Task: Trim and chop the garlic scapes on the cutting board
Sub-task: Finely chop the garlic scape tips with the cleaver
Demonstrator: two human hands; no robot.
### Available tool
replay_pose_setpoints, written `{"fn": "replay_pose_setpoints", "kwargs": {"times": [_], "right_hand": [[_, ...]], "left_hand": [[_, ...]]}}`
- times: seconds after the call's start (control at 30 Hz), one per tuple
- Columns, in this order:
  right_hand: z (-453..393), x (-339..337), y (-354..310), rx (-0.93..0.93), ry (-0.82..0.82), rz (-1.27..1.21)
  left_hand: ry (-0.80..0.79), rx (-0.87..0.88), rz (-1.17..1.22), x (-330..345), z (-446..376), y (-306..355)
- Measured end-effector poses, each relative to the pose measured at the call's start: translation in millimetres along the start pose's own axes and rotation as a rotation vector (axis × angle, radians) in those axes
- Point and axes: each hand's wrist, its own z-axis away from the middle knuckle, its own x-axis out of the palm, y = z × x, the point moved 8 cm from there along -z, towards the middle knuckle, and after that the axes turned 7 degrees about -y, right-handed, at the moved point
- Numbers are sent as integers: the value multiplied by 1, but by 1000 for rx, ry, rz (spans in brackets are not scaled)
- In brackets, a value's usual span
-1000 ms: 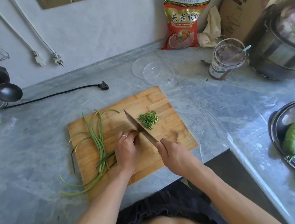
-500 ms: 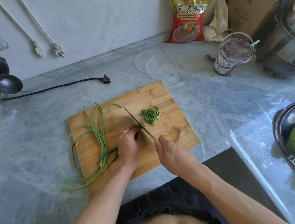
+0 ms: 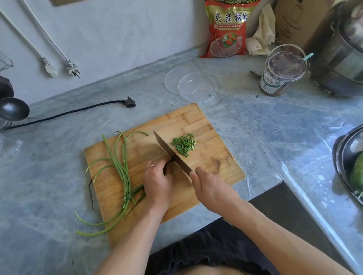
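On the wooden cutting board (image 3: 199,121), whole garlic scapes (image 3: 123,172) along the left side, stems trailing off the near-left edge onto the grey table (image 3: 32,178); chopped pieces (image 3: 185,145) piled right of centre. Between them, left hand (image 3: 157,183), fingers curled down, pinning scapes mostly hidden beneath. Right hand (image 3: 208,185) wrapped round the knife (image 3: 168,149) handle, blade just left of the pile. Farther back, a clear plastic lid (image 3: 197,87) and jar (image 3: 282,70).
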Motion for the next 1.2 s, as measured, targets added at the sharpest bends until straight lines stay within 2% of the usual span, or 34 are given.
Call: {"fn": "replay_pose_setpoints", "kwargs": {"times": [0.27, 0.5, 0.87, 1.07, 1.2], "right_hand": [[-13, -7, -9, 43, 0, -61], [-11, -25, 2, 53, 29, -70], [-5, -21, 6, 22, 44, -109], [-5, -22, 8, 18, 50, -115], [-4, -22, 7, -11, 54, -100]], "left_hand": [[-18, -6, -88, -3, 1, -1], [-9, 11, -33, -1, -1, -2], [-93, 16, -42, 5, -10, 8], [-50, 57, 77, -11, -8, 18], [17, 3, 121, -22, -12, 15]]}}
